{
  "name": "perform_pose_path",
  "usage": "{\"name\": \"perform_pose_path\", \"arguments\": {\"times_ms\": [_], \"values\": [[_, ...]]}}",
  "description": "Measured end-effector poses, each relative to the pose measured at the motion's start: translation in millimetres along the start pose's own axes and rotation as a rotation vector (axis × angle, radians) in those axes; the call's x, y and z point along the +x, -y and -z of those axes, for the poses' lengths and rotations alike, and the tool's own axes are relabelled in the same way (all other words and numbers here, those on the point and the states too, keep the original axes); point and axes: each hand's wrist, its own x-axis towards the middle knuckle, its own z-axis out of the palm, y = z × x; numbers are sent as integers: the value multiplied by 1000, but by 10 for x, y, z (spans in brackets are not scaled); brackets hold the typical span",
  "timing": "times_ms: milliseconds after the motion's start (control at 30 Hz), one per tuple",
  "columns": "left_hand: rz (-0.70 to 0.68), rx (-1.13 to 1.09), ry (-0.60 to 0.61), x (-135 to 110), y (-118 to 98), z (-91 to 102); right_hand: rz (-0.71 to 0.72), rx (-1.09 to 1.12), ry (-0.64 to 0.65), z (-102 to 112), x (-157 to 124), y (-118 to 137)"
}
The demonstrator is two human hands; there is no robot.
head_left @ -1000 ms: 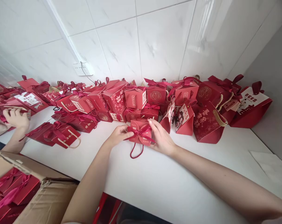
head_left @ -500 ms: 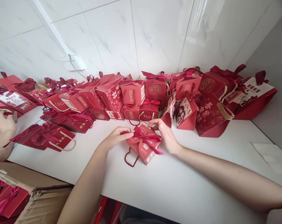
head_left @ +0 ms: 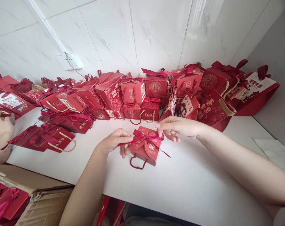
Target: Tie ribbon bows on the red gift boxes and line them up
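A small red gift box with a rope handle sits on the white table in front of me. Its lid flaps meet under a dark pink ribbon tied in a bow. At the box's left side, my left hand is closed, thumb and fingers pinching the ribbon's left part. My right hand hovers over the back right corner, beside the bow's right loop. Its fingers are curved and somewhat apart, with nothing plainly held. One ribbon tail trails free toward the front right.
Several red gift boxes stand stacked along the tiled wall. Another ribboned box is left of my left arm. A co-worker's hand shows at the far left. An open cardboard carton with red boxes is at lower left.
The box has turned, and its rope handle now points more toward me. My right hand moved from beside the box to above its back right corner. My left hand now holds the ribbon's left part.
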Motion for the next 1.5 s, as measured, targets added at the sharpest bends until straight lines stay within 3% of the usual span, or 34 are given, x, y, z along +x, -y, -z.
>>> {"name": "perform_pose_path", "arguments": {"times_ms": [200,333,533,833,1033,1267,1500], "values": [[32,-13,23,-90,-43,26,-77,-15,-96,65,-10,1],[70,-8,110,-142,-61,36,-91,-25,0,88,-42,22],[93,-14,230,-170,-81,-17,-36,61,41,70,-53,33],[5,-45,35,-96,-72,-3,-32,29,119,119,-2,-23],[-19,-47,16,-77,-42,21,-95,9,102,116,-33,7],[-36,-72,-3,-71,-55,10,-95,-14,309,143,-30,-2],[-40,-54,-26,-58,-30,31,-24,48,208,216,20,-69]]}}
